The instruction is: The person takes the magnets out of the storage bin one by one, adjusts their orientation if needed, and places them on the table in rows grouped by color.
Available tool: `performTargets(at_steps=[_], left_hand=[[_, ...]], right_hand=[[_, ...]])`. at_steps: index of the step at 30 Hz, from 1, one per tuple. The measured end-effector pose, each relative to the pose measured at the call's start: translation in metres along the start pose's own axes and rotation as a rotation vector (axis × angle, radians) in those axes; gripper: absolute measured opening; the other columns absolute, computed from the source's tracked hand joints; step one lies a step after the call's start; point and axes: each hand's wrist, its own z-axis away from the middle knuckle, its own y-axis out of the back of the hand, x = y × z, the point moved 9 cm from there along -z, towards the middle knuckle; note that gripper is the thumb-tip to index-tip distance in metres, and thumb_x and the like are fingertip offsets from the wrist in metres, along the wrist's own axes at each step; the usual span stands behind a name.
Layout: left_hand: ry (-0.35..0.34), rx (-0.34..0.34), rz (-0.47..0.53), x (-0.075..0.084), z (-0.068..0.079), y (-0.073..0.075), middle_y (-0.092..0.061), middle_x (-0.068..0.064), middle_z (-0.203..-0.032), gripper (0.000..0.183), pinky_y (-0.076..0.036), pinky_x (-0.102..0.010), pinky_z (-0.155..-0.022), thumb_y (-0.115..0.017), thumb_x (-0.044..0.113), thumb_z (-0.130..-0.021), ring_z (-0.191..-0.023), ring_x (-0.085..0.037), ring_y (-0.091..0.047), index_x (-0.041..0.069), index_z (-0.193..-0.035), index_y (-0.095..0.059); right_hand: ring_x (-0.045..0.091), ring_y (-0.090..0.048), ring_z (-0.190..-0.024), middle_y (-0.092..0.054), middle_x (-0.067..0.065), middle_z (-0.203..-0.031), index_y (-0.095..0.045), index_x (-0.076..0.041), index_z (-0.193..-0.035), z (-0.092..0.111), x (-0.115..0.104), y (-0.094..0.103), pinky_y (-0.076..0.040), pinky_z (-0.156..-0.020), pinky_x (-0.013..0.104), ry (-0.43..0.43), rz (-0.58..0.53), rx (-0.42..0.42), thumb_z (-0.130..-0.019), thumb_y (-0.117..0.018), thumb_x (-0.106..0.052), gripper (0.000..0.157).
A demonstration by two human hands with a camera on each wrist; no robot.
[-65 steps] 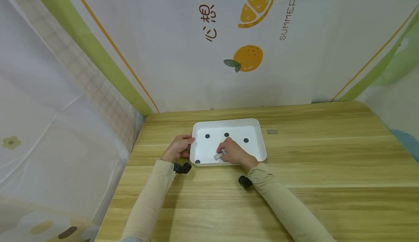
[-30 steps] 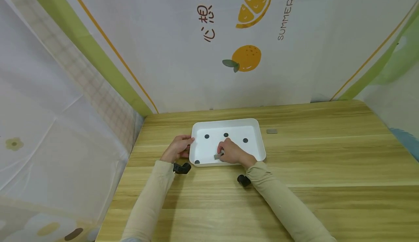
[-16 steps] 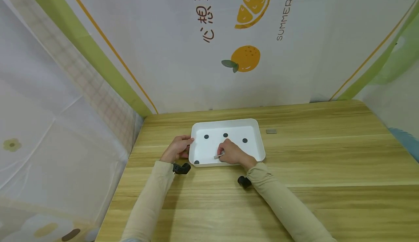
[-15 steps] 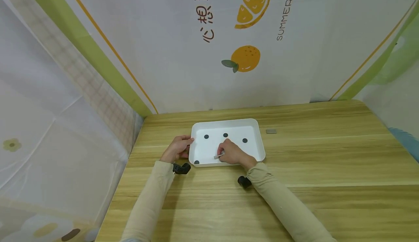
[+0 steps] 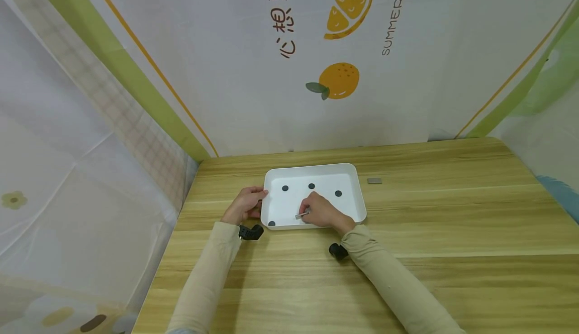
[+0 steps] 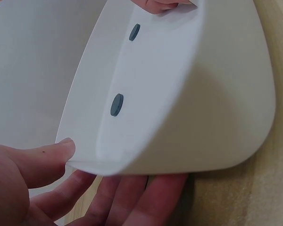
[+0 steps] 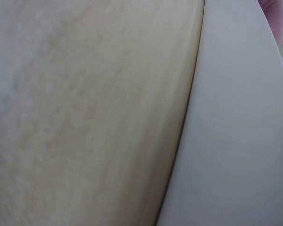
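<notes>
Okay, so your left hand (image 5: pixel 246 206) has the left end of the white tray (image 5: pixel 289 204), which sits a bit below the middle of the head view. From your left wrist cam, bottom left, your thumb is hooked over the rim and your fingers are on the outside of the wall, so it's a narrow grip with just the tray wall in between.

Your right hand (image 5: pixel 320 210) is down inside the tray, toward its near edge, fingers curled in tight and pinching a small grey strip (image 5: pixel 300 216). One end of the strip pokes out to the left of your fingers; can't tell if it's touching the tray floor. Your right wrist cam doesn't help, it's mostly blurry tray wall with a bit of finger in the upper right corner.

You've also got dark discs in there: one at the upper left of the tray (image 5: pixel 285 188), one top middle just above your right hand (image 5: pixel 311 186), one over on the right side (image 5: pixel 338 193) and one in the lower left corner (image 5: pixel 272 223). A second grey strip (image 5: pixel 374 181) lies flat on the wooden table (image 5: pixel 452 213), just right of the tray.
</notes>
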Motion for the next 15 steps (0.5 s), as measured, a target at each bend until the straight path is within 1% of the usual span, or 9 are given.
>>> performTargets(at_steps=[7,11,15], left_hand=[[0.007,0.000,0.009,-0.0006,-0.0003,0.0001,-0.061,-0.014,-0.115,0.047,-0.059,-0.035,-0.065,-0.051,0.022,-0.101,-0.080,-0.015,-0.065,0.002,-0.142,-0.042],[0.004,-0.001,0.007,0.0009,0.0010,-0.0003,-0.061,-0.015,-0.117,0.047,-0.059,-0.035,-0.066,-0.051,0.022,-0.101,-0.080,-0.015,-0.065,0.001,-0.142,-0.041],[-0.001,0.000,0.005,0.0018,0.0025,-0.0003,-0.063,-0.014,-0.113,0.046,-0.059,-0.036,-0.066,-0.051,0.022,-0.101,-0.079,-0.015,-0.066,0.001,-0.142,-0.042]], right_hand=[[0.015,-0.044,-0.082,-0.055,0.003,-0.083,-0.070,-0.008,-0.078,0.0013,-0.0014,0.0016,-0.038,-0.076,0.028,0.009,-0.024,0.005,-0.077,-0.065,-0.002,0.008],[0.014,-0.046,-0.080,-0.056,0.003,-0.084,-0.070,-0.008,-0.080,0.0015,0.0004,0.0022,-0.040,-0.074,0.027,0.001,-0.040,0.003,-0.078,-0.065,-0.002,0.008],[0.013,-0.048,-0.076,-0.059,0.002,-0.083,-0.070,-0.007,-0.081,0.0006,0.0024,0.0017,-0.041,-0.070,0.025,-0.003,-0.052,-0.002,-0.078,-0.066,-0.003,0.007]])
